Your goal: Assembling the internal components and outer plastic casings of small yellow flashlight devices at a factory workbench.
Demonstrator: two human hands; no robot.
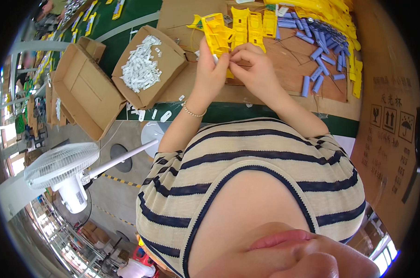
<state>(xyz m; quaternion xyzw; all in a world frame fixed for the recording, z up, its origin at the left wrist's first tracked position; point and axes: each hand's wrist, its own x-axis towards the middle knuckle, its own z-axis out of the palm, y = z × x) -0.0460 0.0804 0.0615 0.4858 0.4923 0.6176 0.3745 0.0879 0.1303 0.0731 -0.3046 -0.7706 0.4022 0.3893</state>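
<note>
My left hand (210, 68) grips a yellow plastic housing (215, 33), held upright above the work surface with its ribbed hollow side showing. My right hand (257, 69) is closed in a pinch at the lower edge of that housing, its fingertips close to my left thumb. Whatever lies between the right fingers is too small and covered to name. Just beyond my right hand, more yellow housings (240, 25) lie side by side on the cardboard-covered table.
Left of my hands stands a cardboard box of small white parts (142, 65), beside another cardboard box (87, 88). Purple cylindrical cells with wires (317, 51) and piled yellow housings (328, 11) lie to the right. A tall carton (388, 153) walls the right side; a white fan (64, 167) stands lower left.
</note>
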